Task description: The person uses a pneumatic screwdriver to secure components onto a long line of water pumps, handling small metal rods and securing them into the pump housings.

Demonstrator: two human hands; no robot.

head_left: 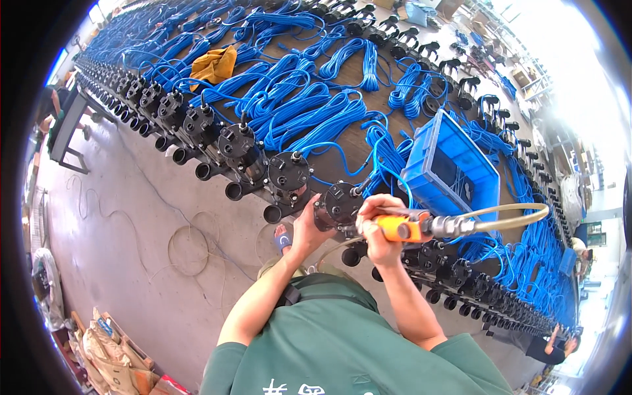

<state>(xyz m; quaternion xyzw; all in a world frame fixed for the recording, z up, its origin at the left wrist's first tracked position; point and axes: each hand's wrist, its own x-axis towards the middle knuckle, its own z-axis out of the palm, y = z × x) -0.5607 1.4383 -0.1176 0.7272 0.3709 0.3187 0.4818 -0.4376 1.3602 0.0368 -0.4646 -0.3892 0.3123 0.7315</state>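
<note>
Green shirt [342, 342] fills the lower middle of the view, bare forearms reaching up past it. Left hand [308, 227]: grip closed on the side of a black housing [340, 201], a round-topped unit at the near edge of the table [388, 66]. Right hand [382, 230]: grip wrapped round an orange hand tool [398, 228] beside the same housing. Tool's working end lies behind the fingers — contact with the housing cannot be told.

Metal fitting [454, 227] on the tool's right end; pale hose [523, 214] loops from it. Similar black units [240, 148] line the edge on both sides, several with round pipe mouths facing outward.

Bundled blue cables [289, 99] cover much of the table. Blue bin [421, 151] stands tilted in view beyond the right hand; tan cloth item [214, 64] lies on cables, upper left. Grey floor [164, 289] below, with a loose coil of tubing [189, 250] and 1 sandalled foot [284, 238]. Another person [553, 350] at far lower right — hands too small to read.
</note>
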